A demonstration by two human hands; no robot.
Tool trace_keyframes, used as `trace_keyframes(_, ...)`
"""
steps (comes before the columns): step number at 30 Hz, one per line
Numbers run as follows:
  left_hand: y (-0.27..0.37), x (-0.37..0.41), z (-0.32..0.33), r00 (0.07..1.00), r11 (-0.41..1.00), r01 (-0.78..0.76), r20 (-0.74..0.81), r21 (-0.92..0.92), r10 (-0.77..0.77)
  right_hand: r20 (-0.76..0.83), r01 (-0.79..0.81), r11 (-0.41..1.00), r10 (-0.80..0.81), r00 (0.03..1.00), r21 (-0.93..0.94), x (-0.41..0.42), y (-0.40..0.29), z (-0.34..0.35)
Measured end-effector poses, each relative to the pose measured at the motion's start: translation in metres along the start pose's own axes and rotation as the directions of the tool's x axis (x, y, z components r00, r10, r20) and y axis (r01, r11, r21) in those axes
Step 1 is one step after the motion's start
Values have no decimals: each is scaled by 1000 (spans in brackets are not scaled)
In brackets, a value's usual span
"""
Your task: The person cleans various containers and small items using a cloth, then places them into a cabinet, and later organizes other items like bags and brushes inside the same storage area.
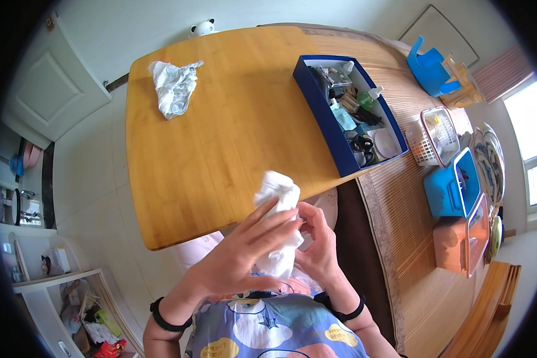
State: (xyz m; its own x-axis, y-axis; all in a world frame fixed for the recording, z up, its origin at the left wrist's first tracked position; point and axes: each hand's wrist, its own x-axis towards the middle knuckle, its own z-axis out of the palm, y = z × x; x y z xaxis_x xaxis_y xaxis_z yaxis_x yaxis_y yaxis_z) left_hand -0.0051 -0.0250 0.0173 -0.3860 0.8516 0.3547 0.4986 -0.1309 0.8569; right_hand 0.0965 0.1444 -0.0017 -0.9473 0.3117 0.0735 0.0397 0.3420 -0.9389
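A bunched white plastic bag or sheet point(278, 264) is held upright between both hands, over the lap at the table's near edge. My left hand point(250, 244) lies along its left side with the fingers spread across its front. On the other side, my right hand point(315, 239) pinches at the bag's right edge with curled fingertips. A second crumpled whitish plastic bag point(173, 88) lies on the far left of the wooden table point(223, 147). What the held bag contains, if anything, cannot be seen.
A blue box point(324, 125) of bottles and small items sits at the table's right edge. Beyond it, on a slatted mat, stand a white basket point(429, 138), a blue bin point(441, 190) and an orange bin point(449, 241). A shelf unit point(58, 284) is at lower left.
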Motion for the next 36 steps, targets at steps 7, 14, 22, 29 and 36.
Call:
trace_keyframes(7,-9,-5,20,896,779,113,-276,-616,-348,28,258,947,-257,966,-193,0,-22,7)
trace_keyframes(14,-8,-17,38,780,774,262,-345,-577,-521,91,396,880,-386,918,-262,-1,-25,9)
trace_keyframes(22,-12,-8,29,741,302,209,-51,-930,-669,131,270,941,-247,960,-204,2,-18,5)
trace_keyframes(29,-20,-23,36,837,821,261,-305,-508,-455,152,288,952,-271,950,-107,6,-18,7)
trace_keyframes(36,-37,-20,34,646,-60,107,115,-992,-754,280,366,930,-347,895,-18,6,-16,7)
